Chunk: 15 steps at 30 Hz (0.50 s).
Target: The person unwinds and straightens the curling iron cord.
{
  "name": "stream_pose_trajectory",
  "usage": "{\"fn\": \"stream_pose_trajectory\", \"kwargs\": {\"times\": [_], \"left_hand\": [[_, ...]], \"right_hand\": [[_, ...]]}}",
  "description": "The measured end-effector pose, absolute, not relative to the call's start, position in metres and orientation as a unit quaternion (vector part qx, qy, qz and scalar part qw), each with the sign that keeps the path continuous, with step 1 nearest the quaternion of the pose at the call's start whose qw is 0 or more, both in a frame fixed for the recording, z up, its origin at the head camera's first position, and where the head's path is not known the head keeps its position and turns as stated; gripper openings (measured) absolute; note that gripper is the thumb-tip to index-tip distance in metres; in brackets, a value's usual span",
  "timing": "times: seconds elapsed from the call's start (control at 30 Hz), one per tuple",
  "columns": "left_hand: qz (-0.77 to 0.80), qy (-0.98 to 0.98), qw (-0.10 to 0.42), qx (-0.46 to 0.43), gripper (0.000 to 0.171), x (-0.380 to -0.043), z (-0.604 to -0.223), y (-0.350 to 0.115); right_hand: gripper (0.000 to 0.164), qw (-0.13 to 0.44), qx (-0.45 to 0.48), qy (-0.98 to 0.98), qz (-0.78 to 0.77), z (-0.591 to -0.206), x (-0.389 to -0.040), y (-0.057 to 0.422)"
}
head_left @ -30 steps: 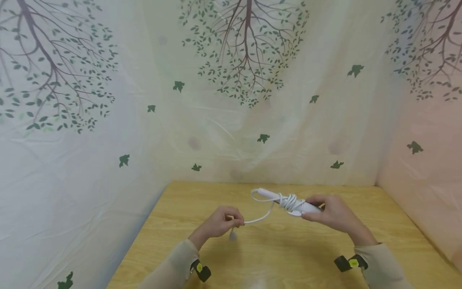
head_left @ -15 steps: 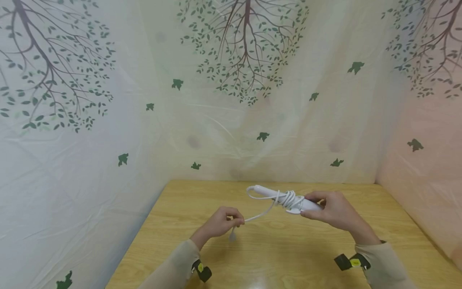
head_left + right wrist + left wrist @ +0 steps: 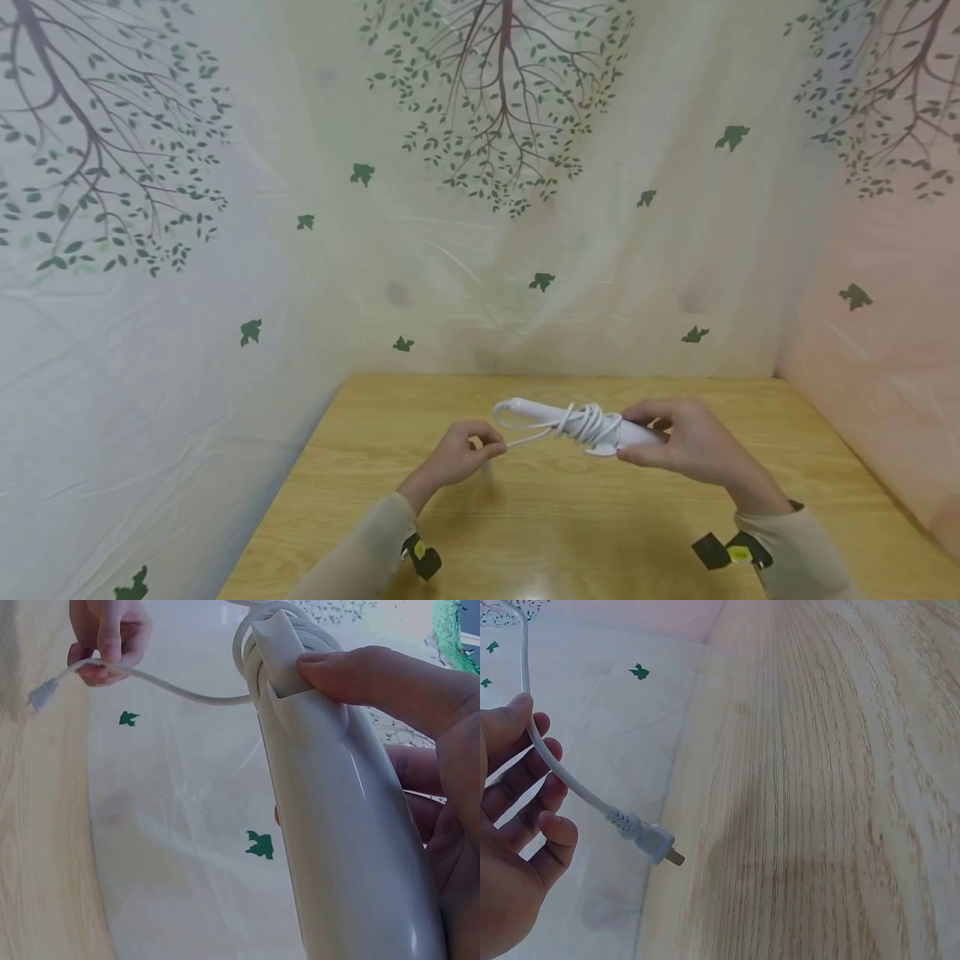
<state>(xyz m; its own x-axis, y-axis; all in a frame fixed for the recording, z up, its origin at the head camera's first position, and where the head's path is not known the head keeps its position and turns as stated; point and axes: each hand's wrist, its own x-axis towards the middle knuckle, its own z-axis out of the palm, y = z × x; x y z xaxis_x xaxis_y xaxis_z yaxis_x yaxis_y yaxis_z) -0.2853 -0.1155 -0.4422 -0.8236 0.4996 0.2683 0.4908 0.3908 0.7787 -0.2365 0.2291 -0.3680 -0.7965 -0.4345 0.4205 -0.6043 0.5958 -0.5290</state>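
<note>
A white curling iron [image 3: 540, 412] with its white cord [image 3: 590, 423] wound in several turns round its middle is held above the table, lying nearly level. My right hand [image 3: 697, 443] grips one end, the thumb against a raised white tab [image 3: 289, 660] in the right wrist view. At the iron's other end the cord leaves in a small loop. My left hand [image 3: 459, 454] pinches the cord's free length between thumb and fingers, left of the iron. In the left wrist view a two-pin plug [image 3: 654, 841] dangles below those fingers.
The wooden table [image 3: 360, 417] lies below both hands. A pale sheet [image 3: 480, 317] printed with trees and green leaves hangs behind it and along both sides. Black straps with small boxes [image 3: 427, 562] sit at the wrists.
The curling iron has shifted left, and the cord between it and my left hand is now shorter and straighter. My left hand has risen slightly; both hands keep their hold.
</note>
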Motion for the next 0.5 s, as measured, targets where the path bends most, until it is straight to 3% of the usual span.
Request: {"fn": "stream_pose_trajectory", "kwargs": {"times": [0.2,0.5], "left_hand": [[0.457,0.84,-0.022,0.292,0.009,-0.309,-0.471,-0.118],[0.46,0.843,-0.053,0.273,0.005,-0.316,-0.467,-0.12]], "right_hand": [[0.031,0.118,0.317,-0.875,0.347,-0.37,-0.235,0.226],[0.034,0.084,0.324,-0.877,0.345,-0.374,-0.23,0.223]]}}
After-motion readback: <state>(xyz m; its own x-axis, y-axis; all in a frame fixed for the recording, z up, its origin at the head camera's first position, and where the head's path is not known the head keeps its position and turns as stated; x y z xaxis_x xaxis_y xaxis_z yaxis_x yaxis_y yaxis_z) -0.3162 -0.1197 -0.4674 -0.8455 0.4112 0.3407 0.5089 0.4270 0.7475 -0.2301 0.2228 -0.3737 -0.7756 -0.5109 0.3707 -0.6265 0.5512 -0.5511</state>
